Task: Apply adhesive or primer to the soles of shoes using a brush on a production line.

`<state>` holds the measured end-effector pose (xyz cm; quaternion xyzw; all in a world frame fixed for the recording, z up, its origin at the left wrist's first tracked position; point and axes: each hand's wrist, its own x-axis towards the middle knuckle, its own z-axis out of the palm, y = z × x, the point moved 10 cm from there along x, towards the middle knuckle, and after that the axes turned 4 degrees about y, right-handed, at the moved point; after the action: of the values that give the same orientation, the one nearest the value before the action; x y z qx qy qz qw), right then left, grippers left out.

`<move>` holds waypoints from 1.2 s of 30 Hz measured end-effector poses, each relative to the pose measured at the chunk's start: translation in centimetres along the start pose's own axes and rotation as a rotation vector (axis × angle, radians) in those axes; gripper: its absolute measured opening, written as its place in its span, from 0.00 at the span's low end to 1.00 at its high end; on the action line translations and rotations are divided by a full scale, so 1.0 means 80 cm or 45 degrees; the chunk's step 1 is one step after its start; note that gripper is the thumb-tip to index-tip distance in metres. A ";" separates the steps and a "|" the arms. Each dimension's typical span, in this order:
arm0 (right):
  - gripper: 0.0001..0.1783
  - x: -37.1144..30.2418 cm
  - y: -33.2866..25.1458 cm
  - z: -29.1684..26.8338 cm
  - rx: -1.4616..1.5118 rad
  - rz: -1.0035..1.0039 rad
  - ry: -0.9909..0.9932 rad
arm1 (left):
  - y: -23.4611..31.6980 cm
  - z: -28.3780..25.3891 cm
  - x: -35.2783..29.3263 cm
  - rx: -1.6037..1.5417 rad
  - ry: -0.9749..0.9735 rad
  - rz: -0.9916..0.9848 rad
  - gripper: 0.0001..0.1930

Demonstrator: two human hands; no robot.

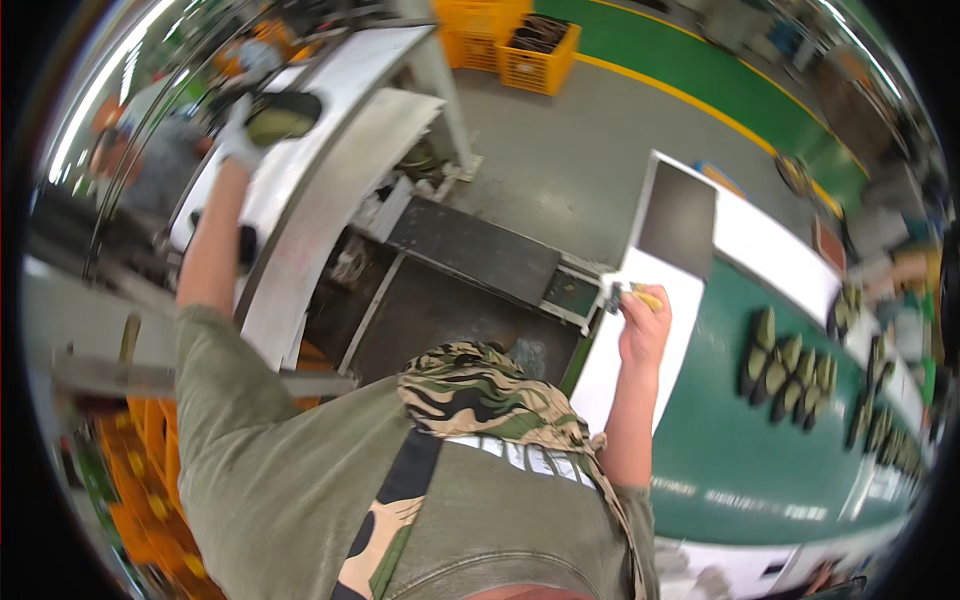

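At the upper left, my left hand [240, 135], in a pale glove, is closed on an olive-green shoe [280, 118] with a black sole. It holds the shoe over the white bench [385, 45]. A dark shoe-like thing [247, 245] lies on that bench, partly hidden behind my left forearm. On the right, my bare right hand [645, 325] pinches a small tool [614, 298] with a dark end and a yellow part; its exact kind is too small to tell. This hand is over the white board [675, 292] along the green table's near edge.
Rows of green shoes [790, 370] stand on the green table [740, 460] at right. A dark panel [678, 215] lies on its white edge. Between the benches is a low black shelf [475, 248]. Yellow crates [540, 65] sit on the floor ahead. Another person [160, 160] is at far left.
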<state>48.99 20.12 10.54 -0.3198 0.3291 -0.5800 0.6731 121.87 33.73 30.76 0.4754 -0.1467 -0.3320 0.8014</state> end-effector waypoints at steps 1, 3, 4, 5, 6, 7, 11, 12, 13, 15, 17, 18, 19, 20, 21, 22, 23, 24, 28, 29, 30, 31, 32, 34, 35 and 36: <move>0.12 0.000 -0.001 -0.019 -0.012 -0.027 0.016 | 0.001 -0.028 0.008 0.083 0.065 -0.047 0.23; 0.12 -0.007 -0.006 -0.030 0.014 -0.044 0.037 | 0.008 -0.086 0.023 0.217 0.028 -0.182 0.28; 0.12 -0.013 -0.012 -0.038 0.041 -0.054 0.067 | -0.001 -0.095 0.027 0.286 -0.090 -0.270 0.28; 0.12 -0.017 -0.015 -0.043 0.033 -0.064 0.094 | 0.013 -0.136 0.031 0.320 -0.025 -0.304 0.27; 0.13 -0.023 -0.022 -0.046 0.020 -0.090 0.082 | -0.013 -0.165 0.031 0.382 -0.042 -0.382 0.24; 0.13 -0.034 -0.030 -0.054 0.067 -0.094 0.111 | -0.018 -0.197 0.040 0.468 0.178 -0.390 0.23; 0.13 -0.069 -0.054 -0.116 0.207 -0.176 0.216 | 0.069 -0.231 0.067 1.227 0.922 -0.509 0.26; 0.12 -0.078 -0.057 -0.138 0.206 -0.212 0.260 | 0.096 -0.193 0.082 1.578 0.973 -0.283 0.25; 0.12 -0.087 -0.062 -0.155 0.204 -0.246 0.301 | 0.122 -0.146 0.093 1.912 1.012 -0.028 0.25; 0.11 -0.105 -0.074 -0.179 0.213 -0.288 0.379 | 0.134 -0.025 0.105 2.521 1.032 0.580 0.25; 0.10 -0.125 -0.086 -0.206 0.214 -0.330 0.460 | 0.058 0.122 0.114 2.453 0.707 1.244 0.23; 0.10 -0.148 -0.095 -0.235 0.107 -0.361 0.614 | -0.104 0.202 0.124 2.322 0.137 0.849 0.22; 0.09 -0.141 -0.093 -0.233 0.246 -0.348 0.549 | -0.011 0.244 0.149 1.665 -0.291 0.963 0.21; 0.09 -0.156 -0.101 -0.250 0.236 -0.384 0.619 | -0.135 0.328 0.152 1.407 -0.549 0.734 0.20; 0.09 -0.175 -0.106 -0.272 0.176 -0.387 0.773 | -0.285 0.393 0.104 1.333 -0.710 0.551 0.20; 0.10 -0.191 -0.109 -0.287 0.181 -0.386 0.882 | -0.374 0.465 0.051 1.359 -0.944 0.573 0.21; 0.10 -0.217 -0.114 -0.309 0.151 -0.438 0.978 | -0.478 0.551 -0.062 1.455 -1.191 0.535 0.21; 0.10 -0.230 -0.117 -0.318 0.159 -0.459 1.011 | -0.548 0.595 -0.126 1.481 -1.372 0.438 0.23; 0.09 -0.293 -0.127 -0.353 0.159 -0.551 1.294 | -0.796 0.728 -0.380 1.726 -2.126 0.590 0.28; 0.09 -0.314 -0.127 -0.360 0.138 -0.542 1.401 | -0.832 0.755 -0.453 1.733 -2.312 0.749 0.30; 0.09 -0.333 -0.126 -0.364 0.120 -0.530 1.510 | -0.864 0.774 -0.520 1.723 -2.495 0.919 0.32; 0.09 -0.349 -0.126 -0.362 0.130 -0.532 1.607 | -0.889 0.791 -0.578 1.629 -2.638 1.069 0.33; 0.09 -0.362 -0.128 -0.359 0.123 -0.553 1.671 | -0.913 0.805 -0.628 1.517 -2.769 1.223 0.34; 0.10 -0.397 -0.122 -0.349 0.164 -0.583 1.877 | -0.961 0.819 -0.710 1.433 -2.944 1.635 0.39; 0.10 -0.414 -0.113 -0.346 0.157 -0.588 1.940 | -0.982 0.825 -0.739 1.370 -2.991 1.766 0.39; 0.10 -0.426 -0.110 -0.336 0.160 -0.615 2.012 | -1.003 0.829 -0.765 1.295 -3.028 1.903 0.40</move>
<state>18.30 51.52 4.57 0.1585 0.5944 -0.7797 0.1171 8.78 4.44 0.22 -0.0280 -0.9972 0.0468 -0.0507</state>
